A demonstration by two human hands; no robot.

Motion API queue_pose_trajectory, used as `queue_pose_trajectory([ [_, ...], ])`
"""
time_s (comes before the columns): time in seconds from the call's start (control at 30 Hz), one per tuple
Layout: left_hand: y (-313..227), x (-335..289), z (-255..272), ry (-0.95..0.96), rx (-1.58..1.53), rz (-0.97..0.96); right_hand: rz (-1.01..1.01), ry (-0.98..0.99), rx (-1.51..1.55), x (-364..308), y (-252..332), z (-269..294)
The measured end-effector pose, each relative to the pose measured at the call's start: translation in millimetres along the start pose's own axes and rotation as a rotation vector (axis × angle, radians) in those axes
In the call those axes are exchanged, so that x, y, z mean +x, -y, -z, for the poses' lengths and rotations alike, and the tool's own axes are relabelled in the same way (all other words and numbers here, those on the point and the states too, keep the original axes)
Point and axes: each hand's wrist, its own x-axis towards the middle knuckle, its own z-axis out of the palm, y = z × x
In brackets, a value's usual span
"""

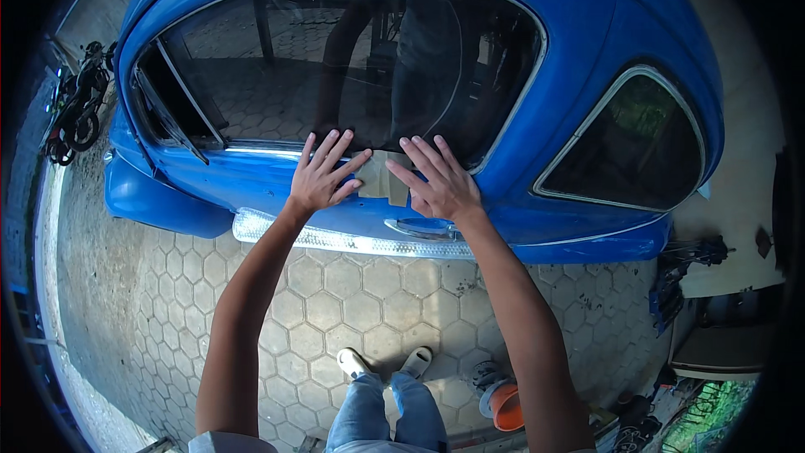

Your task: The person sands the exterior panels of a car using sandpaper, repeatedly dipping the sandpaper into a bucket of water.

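Observation:
Both arms reach out to the side of a blue car (579, 50), at the lower edge of its large dark side window (243, 75). My left hand (320, 176) lies spread on the door just under the glass, fingertips at the window's bottom edge. My right hand (442, 182) is spread in the same way, a little to the right. Between them a tan, tape-like patch (383, 174) lies over the window's lower edge and the door, its ends partly under my fingers. Below my right hand is the chrome door handle (426, 228).
A small vent window (176, 101) stands tilted out at the left. A silver running board (335, 241) runs below the door. Near my feet on hexagonal pavers (319, 310) stands an orange bucket (506, 407). Motorcycles (80, 105) are parked far left; clutter (683, 273) lies at right.

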Motion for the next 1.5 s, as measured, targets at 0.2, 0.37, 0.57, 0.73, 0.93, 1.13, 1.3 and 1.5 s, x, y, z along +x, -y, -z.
queue_pose_trajectory([
  [0.2,69.4,-17.3,26.6,0.177,-0.004,-0.194,-0.008,0.021,-0.073,6.4,8.4,0.1],
  [0.37,73.3,-7.3,20.1,0.084,-0.028,-0.264,-0.068,0.045,-0.093,-0.9,-1.8,9.4],
  [0.57,80.0,-18.2,19.3,0.029,-0.063,-0.268,-0.419,-0.071,-0.019,27.1,92.8,-14.9],
  [0.73,79.8,-16.1,20.4,0.038,-0.053,-0.276,-0.958,-0.108,-0.035,68.6,149.9,-70.7],
  [0.93,78.4,-21.8,13.3,0.03,-0.025,-0.314,-1.148,-0.352,-0.023,61.7,203.0,-140.2],
  [1.13,88.6,-22.7,12.2,0.03,0.022,-0.293,-1.38,-0.376,0.014,91.1,149.8,-84.7],
  [1.3,79.0,-13.2,9.4,0.042,0.04,-0.298,-1.511,-0.507,-0.2,93.5,110.7,-66.0],
  [1.5,84.0,-20.5,5.4,0.056,0.07,-0.312,-1.359,-0.487,0.091,80.9,165.5,-90.5],
])
